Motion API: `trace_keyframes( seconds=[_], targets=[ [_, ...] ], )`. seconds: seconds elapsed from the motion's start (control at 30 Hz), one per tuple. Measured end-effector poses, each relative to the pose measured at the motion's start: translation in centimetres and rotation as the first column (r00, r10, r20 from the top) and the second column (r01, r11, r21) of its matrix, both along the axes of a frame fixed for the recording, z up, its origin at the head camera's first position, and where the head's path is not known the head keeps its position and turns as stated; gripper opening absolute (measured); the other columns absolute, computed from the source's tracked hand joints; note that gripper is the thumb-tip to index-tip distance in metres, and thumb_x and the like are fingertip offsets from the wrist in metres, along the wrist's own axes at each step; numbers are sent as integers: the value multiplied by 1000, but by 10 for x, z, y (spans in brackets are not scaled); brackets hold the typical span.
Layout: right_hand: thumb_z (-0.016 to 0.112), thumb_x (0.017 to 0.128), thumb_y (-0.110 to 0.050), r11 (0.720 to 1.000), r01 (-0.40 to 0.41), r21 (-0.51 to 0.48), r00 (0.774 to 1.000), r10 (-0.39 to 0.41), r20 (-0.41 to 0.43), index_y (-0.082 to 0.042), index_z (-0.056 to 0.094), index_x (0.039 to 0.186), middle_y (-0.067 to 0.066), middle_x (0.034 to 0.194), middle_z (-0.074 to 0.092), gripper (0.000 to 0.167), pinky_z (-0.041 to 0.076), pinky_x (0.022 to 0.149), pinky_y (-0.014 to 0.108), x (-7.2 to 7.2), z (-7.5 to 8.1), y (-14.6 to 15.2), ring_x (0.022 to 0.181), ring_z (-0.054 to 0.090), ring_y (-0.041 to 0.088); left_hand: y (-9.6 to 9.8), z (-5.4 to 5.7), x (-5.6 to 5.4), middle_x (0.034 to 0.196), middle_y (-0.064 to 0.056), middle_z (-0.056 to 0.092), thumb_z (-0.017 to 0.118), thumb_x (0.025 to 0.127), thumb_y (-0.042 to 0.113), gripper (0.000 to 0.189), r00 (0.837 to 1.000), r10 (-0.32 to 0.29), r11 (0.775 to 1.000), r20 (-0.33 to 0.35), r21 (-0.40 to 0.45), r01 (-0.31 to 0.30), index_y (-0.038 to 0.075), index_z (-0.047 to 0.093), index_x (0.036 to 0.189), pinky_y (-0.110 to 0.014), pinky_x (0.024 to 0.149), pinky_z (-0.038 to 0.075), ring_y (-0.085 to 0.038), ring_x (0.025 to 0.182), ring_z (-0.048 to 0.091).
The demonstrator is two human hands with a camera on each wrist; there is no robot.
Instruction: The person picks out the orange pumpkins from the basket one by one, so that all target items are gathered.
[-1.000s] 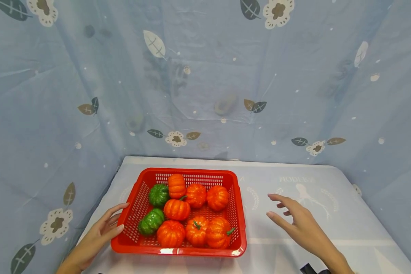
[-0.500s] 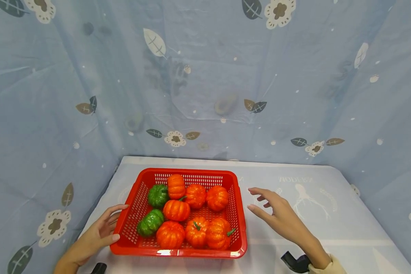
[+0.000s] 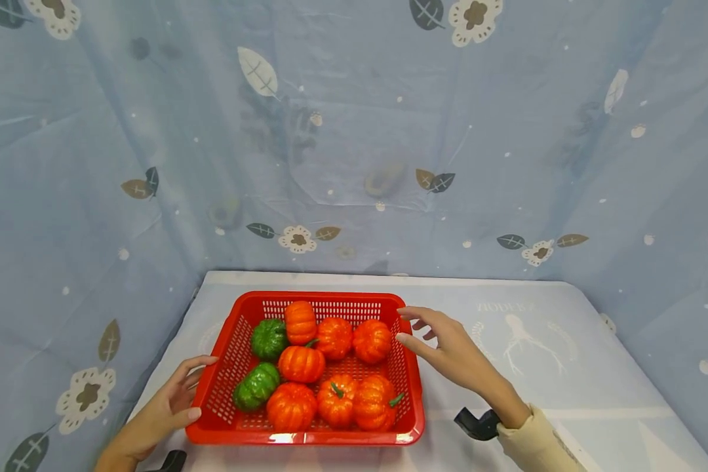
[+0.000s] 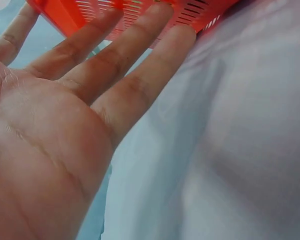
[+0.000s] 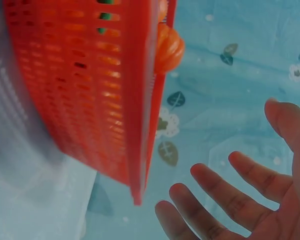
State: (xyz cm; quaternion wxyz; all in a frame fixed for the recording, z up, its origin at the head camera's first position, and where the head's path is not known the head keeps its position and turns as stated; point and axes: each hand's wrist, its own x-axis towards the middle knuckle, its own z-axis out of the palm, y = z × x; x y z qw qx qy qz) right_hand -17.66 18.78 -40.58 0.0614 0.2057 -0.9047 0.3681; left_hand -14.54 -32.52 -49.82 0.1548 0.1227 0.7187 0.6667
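A red plastic basket (image 3: 414,393) with perforated walls stands on the table, holding several small orange pumpkins (image 3: 291,407) and two green ones, one green pumpkin (image 3: 256,387) near the front left and the other green pumpkin (image 3: 269,339) behind it. My left hand (image 3: 164,410) is at the basket's left side, thumb apart; in the left wrist view its extended fingers (image 4: 135,92) reach the perforated wall. My right hand (image 3: 453,351) is at the right rim, fingertips overlapping it in the head view. The right wrist view shows its fingers (image 5: 235,205) spread, with a gap to the basket.
The white-covered table (image 3: 525,367) extends to the right of the basket. A blue patterned curtain (image 3: 354,144) hangs behind the table and along both sides. Black wrist-worn pieces (image 3: 476,424) show below the hands.
My right hand has moved left across the table to the basket's right rim. The left hand stays beside the left rim, its thumb slightly lower and farther out. The basket's contents look unchanged.
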Motion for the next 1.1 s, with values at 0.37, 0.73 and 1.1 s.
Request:
trace_keyframes(
  seconds=[0.37,0.73,1.1],
  targets=[
    [69,97,-46,988,-131,-78,990,135,44,-19,62,139,-8,122,67,50,56,87,47,-28,9,-39,102,64,13,4,-2,2,142,7,50,61,97,8,66,998,52,998,-20,-37,-52,21,29,154,-45,89,59,-14,120,61],
    [66,96,-57,981,-190,-50,977,194,94,-26,62,138,-7,127,67,52,53,94,42,-50,7,-75,109,63,14,8,-5,2,144,8,50,60,97,11,73,998,67,997,-17,-39,-68,23,24,160,-48,88,58,-14,121,61],
    [64,97,-56,965,-262,-9,958,261,123,-14,60,141,4,130,66,60,51,101,43,-67,4,-115,118,62,20,7,-2,6,146,3,48,62,97,10,72,998,64,997,-25,-48,-65,21,25,158,-45,89,58,-11,121,60]
  ],
)
